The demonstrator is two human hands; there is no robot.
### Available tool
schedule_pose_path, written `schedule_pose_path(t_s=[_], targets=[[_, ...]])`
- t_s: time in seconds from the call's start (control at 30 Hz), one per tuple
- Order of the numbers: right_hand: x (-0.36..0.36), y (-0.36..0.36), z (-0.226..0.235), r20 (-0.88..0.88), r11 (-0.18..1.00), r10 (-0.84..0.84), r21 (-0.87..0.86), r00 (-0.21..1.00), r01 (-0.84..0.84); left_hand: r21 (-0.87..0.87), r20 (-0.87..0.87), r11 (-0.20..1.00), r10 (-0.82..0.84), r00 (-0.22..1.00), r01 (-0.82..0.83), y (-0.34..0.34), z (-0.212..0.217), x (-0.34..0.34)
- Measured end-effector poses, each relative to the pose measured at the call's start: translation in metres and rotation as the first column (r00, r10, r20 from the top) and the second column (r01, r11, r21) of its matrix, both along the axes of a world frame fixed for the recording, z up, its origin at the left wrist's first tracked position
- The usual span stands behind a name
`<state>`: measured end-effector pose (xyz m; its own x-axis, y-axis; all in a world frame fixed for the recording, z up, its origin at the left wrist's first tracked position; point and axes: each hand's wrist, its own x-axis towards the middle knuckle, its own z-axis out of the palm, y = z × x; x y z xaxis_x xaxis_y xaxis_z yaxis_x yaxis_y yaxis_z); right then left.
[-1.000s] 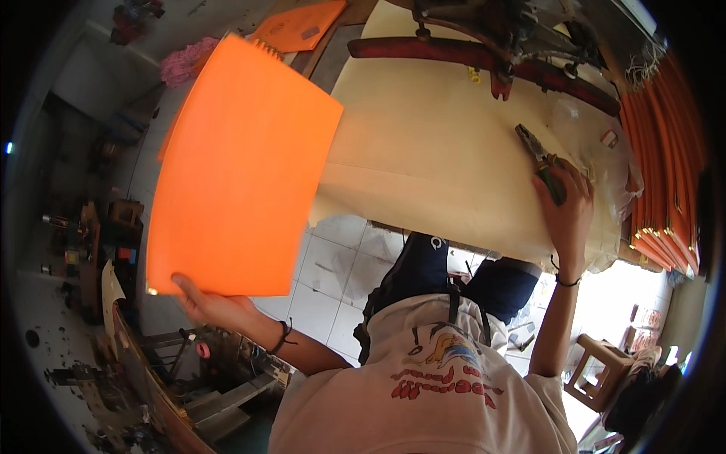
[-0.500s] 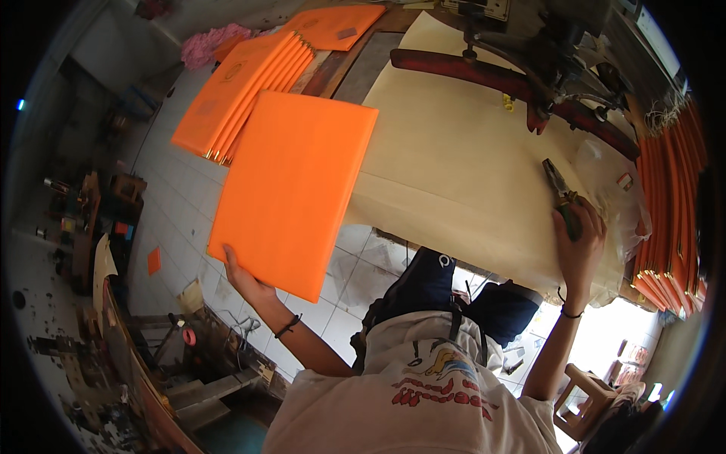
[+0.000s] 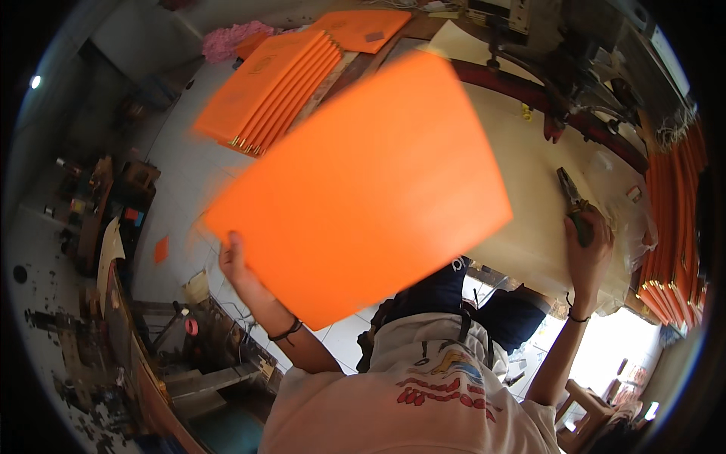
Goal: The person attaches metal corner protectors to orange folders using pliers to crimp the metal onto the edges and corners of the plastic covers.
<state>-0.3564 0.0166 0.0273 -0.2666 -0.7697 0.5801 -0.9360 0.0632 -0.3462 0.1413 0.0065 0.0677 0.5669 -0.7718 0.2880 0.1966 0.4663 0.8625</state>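
An orange padded folder (image 3: pixel 363 197) is held up by my left hand (image 3: pixel 240 265), which grips its lower left corner; the fingers behind it are hidden. The folder is tilted and smeared by motion, and it covers much of the paper-topped table (image 3: pixel 522 174). At the table's right side, my right hand (image 3: pixel 592 246) is closed round the dark handles of a pair of pliers (image 3: pixel 572 195), whose jaws point away from me. A clear plastic bag (image 3: pixel 624 200) lies right beside that hand.
A fanned stack of orange folders (image 3: pixel 276 91) lies at the far left, with another orange folder (image 3: pixel 363 29) behind it. More orange folders (image 3: pixel 673 227) stand packed at the right. Red-edged machine parts (image 3: pixel 522 91) reach over the table's back. A pink bundle (image 3: pixel 227 41) is at the far left.
The folder in my left hand has swung clockwise and to the right, now reaching over the paper. My right hand keeps the pliers at nearly the same spot. The whole view has shifted slightly.
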Motion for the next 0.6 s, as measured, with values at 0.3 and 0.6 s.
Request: schedule_pose_path(t_s=[0.3,0.6], targets=[[-0.001,0.001,0.003,-0.062,1.000,0.010,0.029,0.998,-0.008,0.247,0.235,0.915,-0.375,0.897,0.318,0.006,0.023,-0.083],[-0.007,0.008,0.005,-0.090,1.000,0.001,-0.019,0.996,-0.003,0.293,0.286,0.836,-0.541,0.791,0.465,0.009,0.037,-0.103]])
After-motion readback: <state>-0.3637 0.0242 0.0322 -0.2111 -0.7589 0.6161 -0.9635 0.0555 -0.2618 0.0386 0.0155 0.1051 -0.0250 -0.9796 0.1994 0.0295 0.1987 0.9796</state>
